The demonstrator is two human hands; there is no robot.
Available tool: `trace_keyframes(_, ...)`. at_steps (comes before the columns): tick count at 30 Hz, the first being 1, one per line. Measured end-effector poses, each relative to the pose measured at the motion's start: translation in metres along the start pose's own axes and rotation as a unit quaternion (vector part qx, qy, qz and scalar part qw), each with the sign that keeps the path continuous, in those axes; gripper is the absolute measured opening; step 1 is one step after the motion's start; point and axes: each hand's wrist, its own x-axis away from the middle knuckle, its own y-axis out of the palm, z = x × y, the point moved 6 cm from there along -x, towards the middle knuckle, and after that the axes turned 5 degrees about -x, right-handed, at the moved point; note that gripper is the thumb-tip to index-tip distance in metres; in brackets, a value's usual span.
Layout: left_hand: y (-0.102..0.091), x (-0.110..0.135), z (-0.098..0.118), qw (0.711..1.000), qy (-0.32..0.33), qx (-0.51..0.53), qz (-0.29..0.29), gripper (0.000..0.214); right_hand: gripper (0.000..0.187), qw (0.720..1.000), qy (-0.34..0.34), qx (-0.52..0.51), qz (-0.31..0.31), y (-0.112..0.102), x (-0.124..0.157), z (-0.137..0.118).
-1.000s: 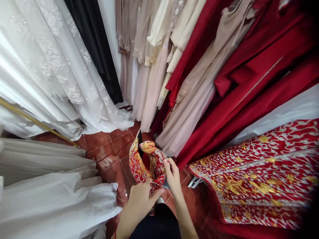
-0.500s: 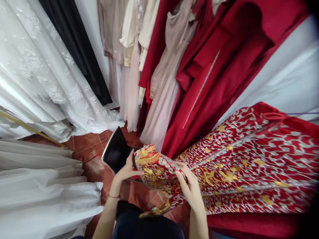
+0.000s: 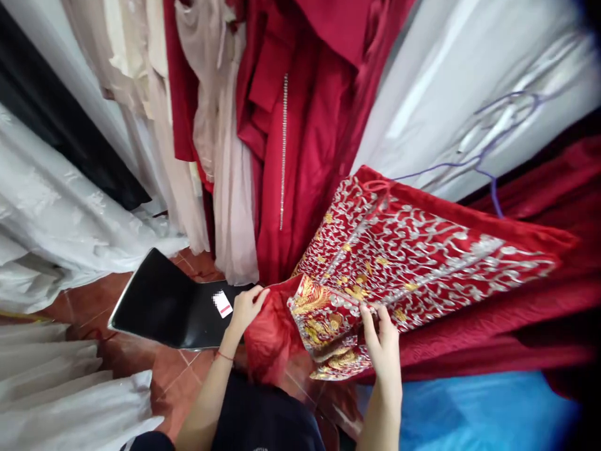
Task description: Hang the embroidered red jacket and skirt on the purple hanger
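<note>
A red skirt (image 3: 422,250) with silver and gold embroidery hangs slanting across the right half, a thin red tie at its waistband. Its lower end is folded, so plain red lining (image 3: 272,335) shows beside the embroidered hem. My left hand (image 3: 246,307) pinches the edge of that lining between thumb and fingers. My right hand (image 3: 382,335) is closed on the embroidered fabric near the fold, thumb and fingertips together. Both hands are in front of my body, the left one close to a black chair-like piece.
The glossy black chair-like piece (image 3: 164,304) bears a white tag (image 3: 223,304). Red gowns (image 3: 300,125), pale pink dresses (image 3: 235,188) and white gowns (image 3: 61,207) hang around. A purple hanger (image 3: 488,150) is above the skirt, blue fabric (image 3: 469,407) lower right. The floor (image 3: 173,376) is red tile.
My left hand has drawn the lining out to the left, where embroidery faced up before. My right hand stays on the embroidered cloth. The view has swung right, bringing the purple hanger into sight.
</note>
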Motion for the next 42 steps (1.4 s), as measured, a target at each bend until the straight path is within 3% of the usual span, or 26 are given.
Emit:
trace_keyframes(3,-0.029,-0.020,0.026,0.999,0.014,0.002,0.049,0.045,0.035,0.997,0.020,0.013,0.078,-0.016,-0.016,0.022)
trace_keyframes(5,-0.050,-0.036,0.048,0.998,0.047,-0.006,0.052,0.050,0.039,0.992,0.034,-0.002,0.125,-0.021,-0.029,0.037)
trace_keyframes(10,-0.087,-0.072,0.079,0.996,0.079,-0.041,0.025,0.050,0.042,0.983,0.036,-0.089,0.159,-0.009,-0.057,0.058)
trace_keyframes(12,-0.090,-0.084,0.084,0.996,0.088,-0.028,-0.003,0.044,0.040,0.979,0.020,-0.125,0.162,0.001,-0.064,0.052)
trace_keyframes(15,-0.083,-0.100,0.088,0.991,0.110,-0.008,-0.073,0.074,0.037,0.969,0.010,-0.172,0.175,0.021,-0.075,0.035)
trace_keyframes(18,-0.079,-0.118,0.081,0.992,0.095,-0.026,-0.082,0.095,0.033,0.966,-0.019,-0.216,0.144,0.053,-0.088,0.006)
trace_keyframes(20,-0.075,-0.132,0.073,0.990,0.098,-0.008,-0.098,0.089,0.030,0.965,-0.063,-0.240,0.085,0.078,-0.095,-0.018)
trace_keyframes(23,-0.059,-0.153,0.059,0.968,0.135,0.055,-0.205,0.066,0.027,0.962,-0.123,-0.242,0.003,0.109,-0.104,-0.053)
trace_keyframes(25,-0.053,-0.167,0.047,0.957,0.142,0.067,-0.244,0.060,0.028,0.965,-0.141,-0.222,-0.014,0.120,-0.116,-0.069)
trace_keyframes(26,-0.055,-0.175,0.041,0.961,0.136,0.055,-0.235,0.059,0.029,0.968,-0.142,-0.206,-0.013,0.123,-0.123,-0.074)
trace_keyframes(29,-0.076,-0.197,0.026,0.982,0.112,-0.026,-0.149,0.055,0.030,0.979,-0.131,-0.156,0.010,0.125,-0.153,-0.078)
trace_keyframes(32,-0.109,-0.212,0.025,0.985,0.120,-0.100,-0.075,0.047,0.028,0.986,-0.119,-0.110,0.033,0.123,-0.180,-0.077)
trace_keyframes(35,-0.136,-0.227,0.037,0.974,0.133,-0.179,-0.037,0.043,0.026,0.990,-0.135,-0.024,0.023,0.124,-0.204,-0.083)
trace_keyframes(37,-0.145,-0.239,0.054,0.962,0.156,-0.220,-0.033,0.042,0.025,0.981,-0.180,0.068,0.036,0.119,-0.219,-0.095)
trace_keyframes(42,-0.152,-0.273,0.106,0.937,0.234,-0.259,-0.028,0.039,0.030,0.898,-0.288,0.311,0.118,0.094,-0.262,-0.133)
